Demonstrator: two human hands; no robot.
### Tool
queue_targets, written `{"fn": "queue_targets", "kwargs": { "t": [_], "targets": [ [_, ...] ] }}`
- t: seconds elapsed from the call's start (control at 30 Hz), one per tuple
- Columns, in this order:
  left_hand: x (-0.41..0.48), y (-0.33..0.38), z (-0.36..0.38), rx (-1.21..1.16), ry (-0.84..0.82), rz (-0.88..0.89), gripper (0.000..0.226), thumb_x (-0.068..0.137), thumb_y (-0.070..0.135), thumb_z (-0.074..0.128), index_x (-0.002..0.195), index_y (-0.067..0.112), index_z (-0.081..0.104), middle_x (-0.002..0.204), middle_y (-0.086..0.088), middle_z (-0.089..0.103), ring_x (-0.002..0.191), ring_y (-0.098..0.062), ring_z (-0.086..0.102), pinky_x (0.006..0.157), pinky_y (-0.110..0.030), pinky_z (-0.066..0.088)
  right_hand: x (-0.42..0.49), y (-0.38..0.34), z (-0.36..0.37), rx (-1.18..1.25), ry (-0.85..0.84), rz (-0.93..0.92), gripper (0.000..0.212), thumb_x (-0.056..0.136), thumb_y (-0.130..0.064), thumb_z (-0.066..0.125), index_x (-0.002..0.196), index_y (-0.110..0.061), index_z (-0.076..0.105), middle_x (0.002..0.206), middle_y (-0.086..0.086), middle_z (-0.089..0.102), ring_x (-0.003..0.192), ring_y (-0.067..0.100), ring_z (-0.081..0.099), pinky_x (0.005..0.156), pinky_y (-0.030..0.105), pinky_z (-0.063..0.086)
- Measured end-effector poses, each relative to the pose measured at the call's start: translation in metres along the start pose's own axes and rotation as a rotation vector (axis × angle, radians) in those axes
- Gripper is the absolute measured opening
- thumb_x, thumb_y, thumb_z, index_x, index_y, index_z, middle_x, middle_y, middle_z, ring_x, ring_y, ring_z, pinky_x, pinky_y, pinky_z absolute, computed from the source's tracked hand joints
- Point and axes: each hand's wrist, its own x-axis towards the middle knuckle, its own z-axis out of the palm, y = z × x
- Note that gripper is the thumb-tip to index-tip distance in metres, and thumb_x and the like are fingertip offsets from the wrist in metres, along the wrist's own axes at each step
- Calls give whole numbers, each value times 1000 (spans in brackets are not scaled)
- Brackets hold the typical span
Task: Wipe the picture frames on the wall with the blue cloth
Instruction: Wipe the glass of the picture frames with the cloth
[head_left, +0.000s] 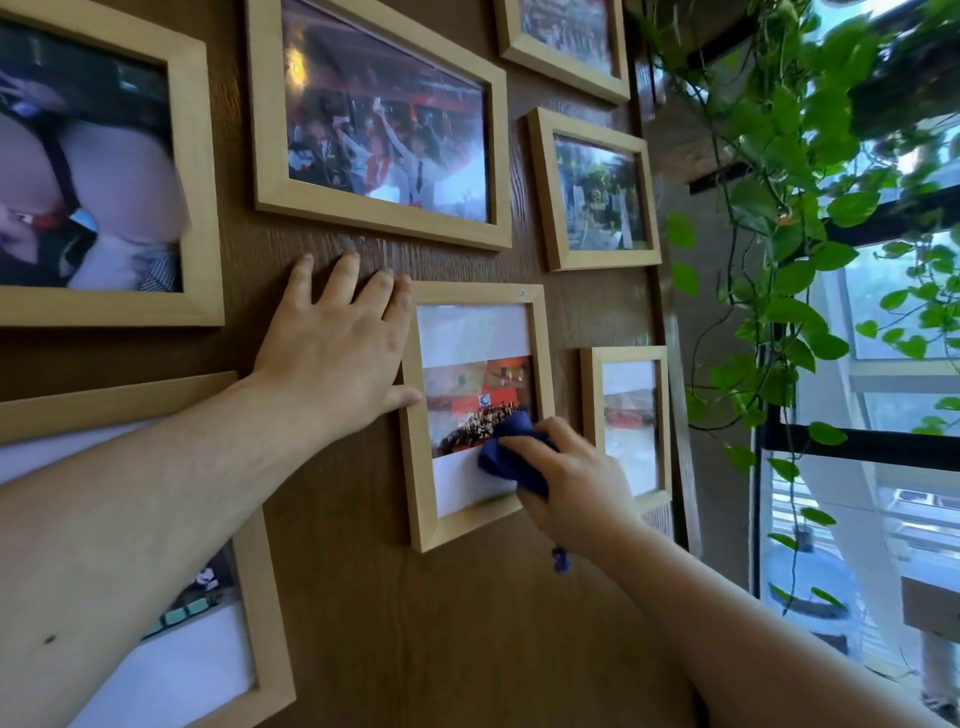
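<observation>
Several light wooden picture frames hang on a dark wood wall. My right hand grips a bunched blue cloth and presses it on the lower right glass of the small upright frame in the middle. My left hand lies flat on the wall with fingers spread, its thumb and forefinger touching that frame's left edge. A large landscape frame hangs just above, and a small frame hangs to the right.
More frames hang at the far left, lower left and upper right. A trailing green plant hangs beside the wall's right edge, in front of a window.
</observation>
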Motion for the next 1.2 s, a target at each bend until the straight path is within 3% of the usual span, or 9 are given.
{"fn": "queue_targets", "kwargs": {
  "t": [0.2, 0.4, 0.53, 0.67, 0.87, 1.0, 1.07, 1.2],
  "targets": [
    [0, 0, 0, 21, -2, -6, 108, 71, 77, 47, 148, 12, 9, 154, -10, 28, 142, -35, 18, 113, -59, 19, -11, -32, 4, 84, -167, -215, 49, 80, -36, 57, 127, -36, 43, 114, -1, 51, 81, 17, 54, 62, 33, 49],
    [1, 1, 0, 21, -6, -4, 108, 70, 77, 49, 148, 12, 11, 153, -10, 30, 141, -35, 20, 112, -59, 20, -18, 8, -2, -7, -165, -72, 44, 82, -38, 58, 125, -35, 51, 113, -3, 53, 88, 17, 56, 67, 37, 52],
    [0, 2, -3, 25, -27, -20, 108, 71, 77, 49, 148, 11, 10, 154, -10, 28, 142, -35, 18, 113, -58, 21, -14, 22, -11, -159, -172, -56, 43, 83, -38, 58, 124, -31, 50, 110, 1, 53, 84, 19, 56, 60, 34, 50],
    [-5, 1, -9, 26, -29, 16, 103, 75, 76, 42, 147, 10, 12, 154, -13, 28, 141, -33, 22, 113, -55, 24, 4, 24, -30, -160, -62, -42, 49, 80, -35, 63, 126, -27, 50, 109, 4, 55, 79, 21, 58, 56, 34, 50],
    [3, -39, -32, 28, 112, 4, 86, 80, 67, 37, 140, 5, 35, 142, -18, 45, 133, -34, 37, 106, -51, 34, 84, 9, -71, -95, 204, -84, 51, 77, -35, 62, 126, -31, 47, 107, 3, 54, 76, 21, 56, 56, 26, 34],
    [18, -64, -49, 18, 175, -56, 83, 80, 63, 44, 138, 3, 37, 142, -22, 42, 135, -36, 33, 106, -54, 31, 142, -15, -93, -19, 344, -93, 51, 80, -35, 60, 128, -33, 44, 111, 0, 51, 73, 15, 49, 53, 23, 31],
    [24, -76, -58, 41, 212, -93, 83, 80, 62, 46, 138, 3, 38, 142, -23, 42, 135, -37, 32, 107, -53, 30, 170, -32, -104, 45, 402, -112, 49, 82, -37, 57, 129, -33, 42, 110, 0, 49, 77, 13, 49, 53, 25, 37],
    [40, -99, -70, 43, 232, -180, 89, 79, 70, 35, 143, 7, 29, 148, -18, 34, 140, -34, 23, 113, -52, 24, 224, -66, -120, 151, 484, -153, 50, 84, -37, 54, 131, -34, 37, 116, 1, 47, 82, 12, 47, 54, 19, 33]
  ]
}}
